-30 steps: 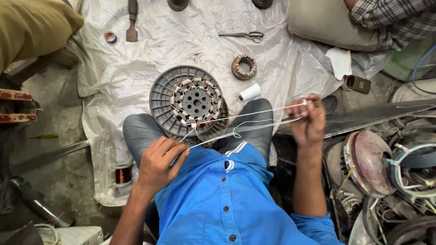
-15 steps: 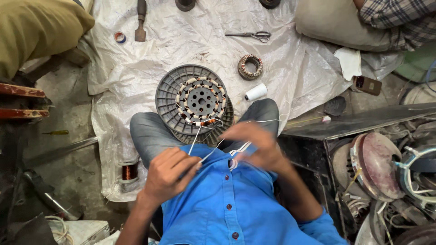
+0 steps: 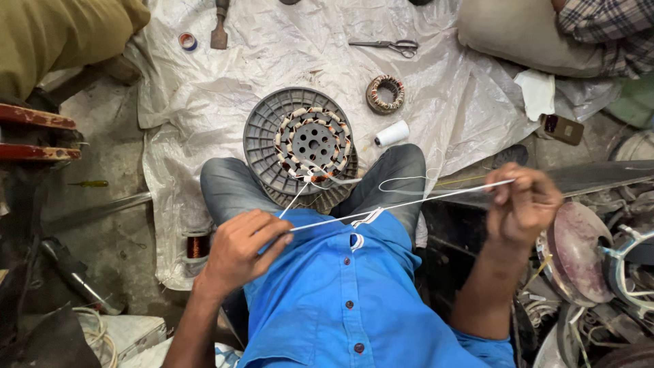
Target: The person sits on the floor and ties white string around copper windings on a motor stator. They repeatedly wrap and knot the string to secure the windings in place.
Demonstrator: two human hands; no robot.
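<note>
The left hand [image 3: 240, 249] is pinching one end of a white sleeve tube [image 3: 402, 203] at the chest, as before; the right hand [image 3: 523, 204], half a second ago close by the left, is now stretched far right, fingers closed on the other end; the tube is running taut between them, white thread [image 3: 296, 197] trailing to the ribbed grey stator [image 3: 303, 143] resting on the knees; beyond it are lying a thread spool [image 3: 392, 133], a small coil [image 3: 385, 94] and scissors [image 3: 387, 45] on crinkled plastic sheet [image 3: 204, 102].

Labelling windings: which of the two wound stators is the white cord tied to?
The large copper-wound stator on the grey ribbed disc at the knees; the small loose stator ring lies apart, with no cord.
</note>
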